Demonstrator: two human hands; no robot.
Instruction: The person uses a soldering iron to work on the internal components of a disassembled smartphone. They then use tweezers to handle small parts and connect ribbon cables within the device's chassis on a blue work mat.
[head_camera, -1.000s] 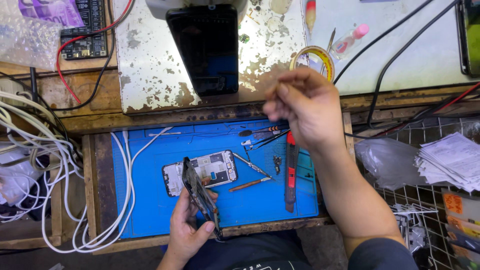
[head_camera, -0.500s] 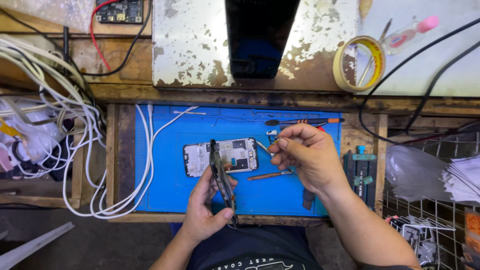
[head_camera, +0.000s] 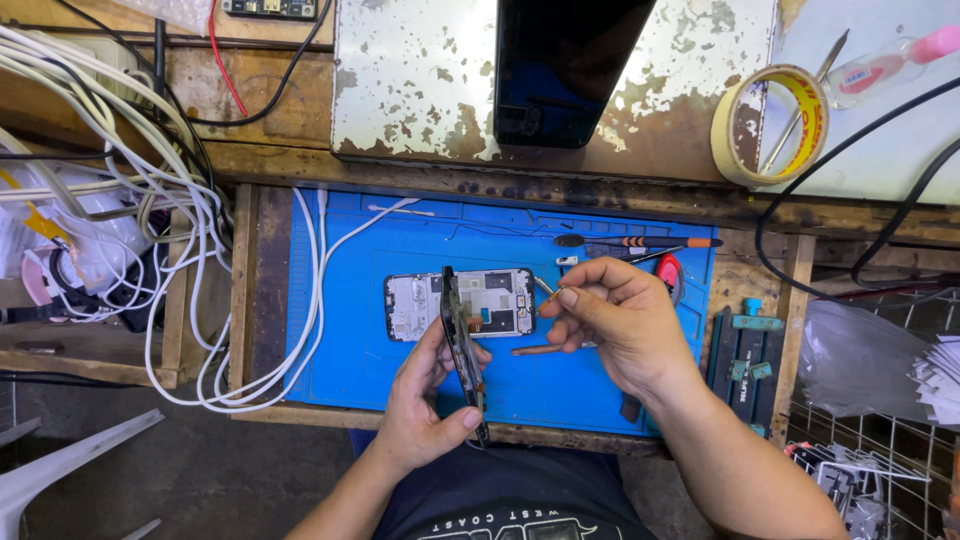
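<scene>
The left hand (head_camera: 425, 405) holds a dark phone screen panel (head_camera: 462, 345) on edge over the blue work mat (head_camera: 350, 330), its fingers clamped on the panel's lower end, thumb on one side and the other fingers on the other. Just behind the panel, an opened phone body (head_camera: 460, 303) lies flat on the mat with its inner parts facing up. The right hand (head_camera: 620, 325) hovers over the mat's right half, its thumb and forefinger pinched together on a thin metal tool (head_camera: 548, 292) whose tip points toward the phone body. A brown stick-like tool (head_camera: 538, 350) lies on the mat under that hand. Near the mat's far edge lies a screwdriver with an orange tip (head_camera: 640, 242). White cables (head_camera: 190, 250) loop off the mat's left side, and a roll of tape (head_camera: 770, 125) sits on the bench beyond the mat's far right corner.
</scene>
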